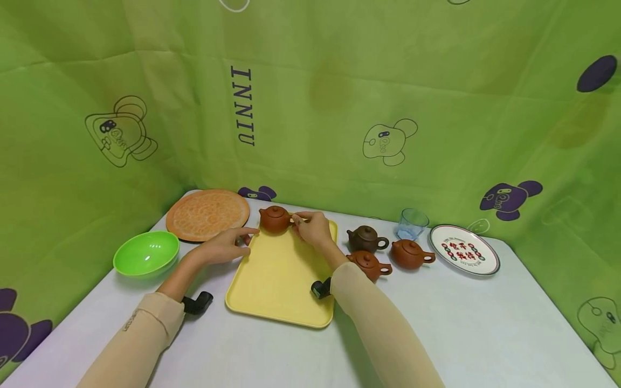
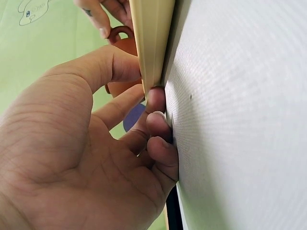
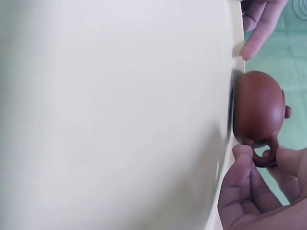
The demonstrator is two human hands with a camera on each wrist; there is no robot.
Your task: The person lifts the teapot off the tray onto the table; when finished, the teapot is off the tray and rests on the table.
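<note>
A small brown teapot (image 1: pixel 274 219) stands at the far edge of a yellow tray (image 1: pixel 281 280) on the table. My right hand (image 1: pixel 298 218) pinches the teapot's handle; the right wrist view shows the teapot (image 3: pixel 256 110) upright on the tray (image 3: pixel 120 115), with my right hand (image 3: pixel 263 155) on its loop handle. My left hand (image 1: pixel 242 240) grips the tray's far left corner. In the left wrist view my left hand (image 2: pixel 144 86) has its thumb over the tray rim (image 2: pixel 151 33) and its fingers curled against the edge below.
To the right of the tray stand three more teapots (image 1: pixel 366 238) (image 1: pixel 370 264) (image 1: pixel 409 253), a clear glass (image 1: pixel 412 223) and a white printed plate (image 1: pixel 464 249). An orange round plate (image 1: pixel 207 214) and a green bowl (image 1: pixel 146 252) lie left. Green cloth walls enclose the table.
</note>
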